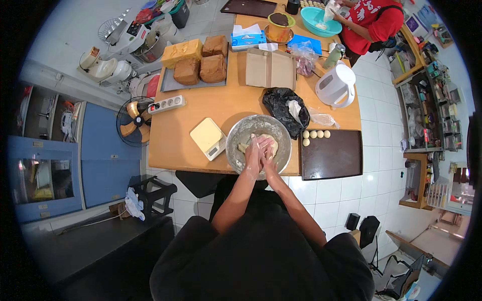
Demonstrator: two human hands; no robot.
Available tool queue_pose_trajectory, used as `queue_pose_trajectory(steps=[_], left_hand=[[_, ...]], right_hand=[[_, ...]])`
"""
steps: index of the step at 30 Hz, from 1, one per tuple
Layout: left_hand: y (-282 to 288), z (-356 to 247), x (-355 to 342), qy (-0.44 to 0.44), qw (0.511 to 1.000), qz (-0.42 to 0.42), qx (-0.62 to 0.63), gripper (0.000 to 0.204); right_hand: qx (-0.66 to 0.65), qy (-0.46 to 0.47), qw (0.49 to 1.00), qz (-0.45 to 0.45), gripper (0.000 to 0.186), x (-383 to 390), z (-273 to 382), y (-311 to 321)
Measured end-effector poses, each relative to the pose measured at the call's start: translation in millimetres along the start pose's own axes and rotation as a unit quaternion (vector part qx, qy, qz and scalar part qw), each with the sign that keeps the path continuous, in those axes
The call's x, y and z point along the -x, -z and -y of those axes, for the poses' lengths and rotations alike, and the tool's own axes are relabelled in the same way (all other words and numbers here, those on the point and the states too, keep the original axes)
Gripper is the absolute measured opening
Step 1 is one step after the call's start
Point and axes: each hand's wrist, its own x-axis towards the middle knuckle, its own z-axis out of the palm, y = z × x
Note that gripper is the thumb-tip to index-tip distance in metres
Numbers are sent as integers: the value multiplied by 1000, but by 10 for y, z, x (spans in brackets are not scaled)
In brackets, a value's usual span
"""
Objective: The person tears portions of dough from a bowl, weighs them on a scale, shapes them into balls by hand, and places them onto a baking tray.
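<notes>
A metal mixing bowl (234, 131) stands at the front edge of the wooden table, its inner wall smeared with flour. Inside lies a lump of pale dough (274, 141), with a smaller piece showing at its left. My left hand (254, 152) and my right hand (268, 151) are close together in the bowl, pressed on the dough, fingers pointing away from me and dusted white. My hands partly cover the dough, and the undersides of the fingers are hidden. Just left of the bowl sits a yellowish kitchen scale (207, 136).
A dark baking tray (332, 159) holds several small dough balls (313, 134) to the right. Behind the bowl lie a black plastic bag (282, 108) and an open carton (271, 69). Bread loaves (187, 71), a power strip (168, 103) and a white kettle (335, 84) stand around. A person in red (370, 27) works at far right.
</notes>
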Motion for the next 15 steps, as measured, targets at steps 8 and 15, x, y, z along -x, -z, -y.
queue_pose_trajectory(steps=[8, 15], left_hand=[[-156, -12, 427, -227, 943, 10, -241, 59], [-80, -467, -24, -90, 986, 15, -141, 64]], right_hand=[[-288, 25, 957, -28, 78, -186, 378, 93], [-204, 80, 976, 0, 74, -197, 289, -80]])
